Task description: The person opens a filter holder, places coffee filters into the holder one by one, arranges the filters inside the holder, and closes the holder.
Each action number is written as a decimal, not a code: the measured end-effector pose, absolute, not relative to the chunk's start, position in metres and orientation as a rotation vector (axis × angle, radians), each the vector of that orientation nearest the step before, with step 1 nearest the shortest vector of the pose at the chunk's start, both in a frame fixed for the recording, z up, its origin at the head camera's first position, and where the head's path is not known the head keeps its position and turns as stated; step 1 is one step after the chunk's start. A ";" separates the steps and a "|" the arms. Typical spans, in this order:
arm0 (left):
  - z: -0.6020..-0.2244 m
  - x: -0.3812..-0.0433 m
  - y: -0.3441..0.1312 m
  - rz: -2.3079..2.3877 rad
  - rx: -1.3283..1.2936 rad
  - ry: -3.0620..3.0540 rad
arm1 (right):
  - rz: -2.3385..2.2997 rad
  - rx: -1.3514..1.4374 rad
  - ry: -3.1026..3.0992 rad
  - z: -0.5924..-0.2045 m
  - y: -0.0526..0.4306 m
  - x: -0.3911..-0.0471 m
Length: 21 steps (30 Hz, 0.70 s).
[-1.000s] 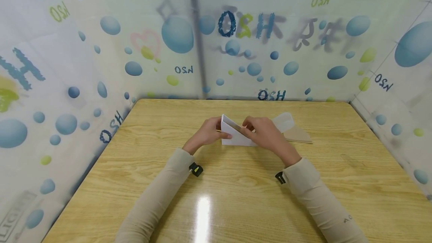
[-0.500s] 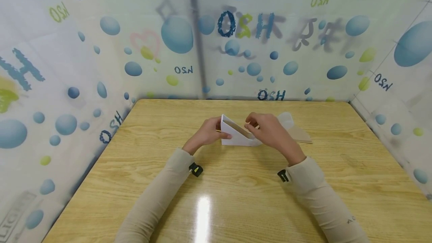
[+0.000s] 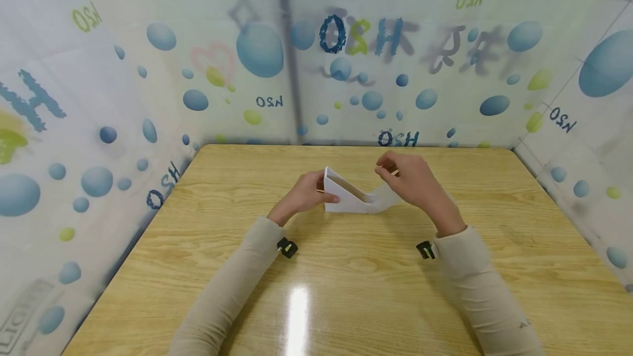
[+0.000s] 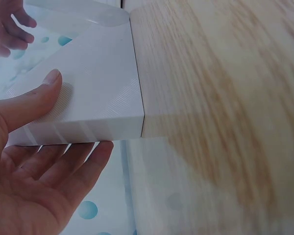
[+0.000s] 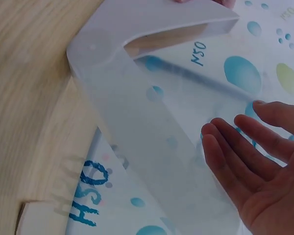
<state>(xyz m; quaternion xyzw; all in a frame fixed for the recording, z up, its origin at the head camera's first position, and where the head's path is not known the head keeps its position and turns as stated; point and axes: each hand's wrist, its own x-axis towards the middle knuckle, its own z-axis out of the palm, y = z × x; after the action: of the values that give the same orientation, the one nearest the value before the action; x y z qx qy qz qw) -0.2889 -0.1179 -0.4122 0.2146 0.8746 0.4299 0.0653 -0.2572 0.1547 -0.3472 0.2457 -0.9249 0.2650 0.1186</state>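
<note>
A white wedge-shaped box (image 3: 343, 202) with an open sloping top stands on the table at the centre of the head view. My left hand (image 3: 307, 194) grips its tall end. In the left wrist view the thumb (image 4: 44, 95) lies on the box's broad face and the fingers are behind its narrow side. A translucent flap (image 5: 132, 132) stretches away from the box's low end, running past my right hand (image 5: 269, 166). That hand is raised with loosely bent fingers and holds nothing; its fingertips overlap the flap's edge in the right wrist view.
The wooden table (image 3: 316, 268) reaches a patterned curtain (image 3: 222, 70) at the back and both sides. A flat pale thing with a brown edge (image 5: 36, 218) shows at the lower left of the right wrist view. My right hand covers it in the head view.
My right hand has drawn away from the box's opening, moving right and up, and now hides the tan and clear things behind it. The flap beside it shows more. My left hand has stayed put.
</note>
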 end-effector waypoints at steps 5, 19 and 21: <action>-0.413 -0.290 -0.118 1.310 0.660 2.629 | 0.835 0.663 -2.680 -0.341 0.172 -0.258; -0.412 -0.288 -0.117 1.296 0.644 2.644 | 0.914 0.493 -2.656 -0.327 0.207 -0.256; -0.413 -0.288 -0.117 1.294 0.636 2.647 | 0.932 0.474 -2.656 -0.327 0.210 -0.256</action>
<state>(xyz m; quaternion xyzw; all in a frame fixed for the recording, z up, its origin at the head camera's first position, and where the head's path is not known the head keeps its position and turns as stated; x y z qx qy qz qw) -0.2883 -0.1174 -0.4127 0.2104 0.8764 0.4286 0.0636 -0.2559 0.2101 -0.3268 0.1645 -0.9209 0.3232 0.1433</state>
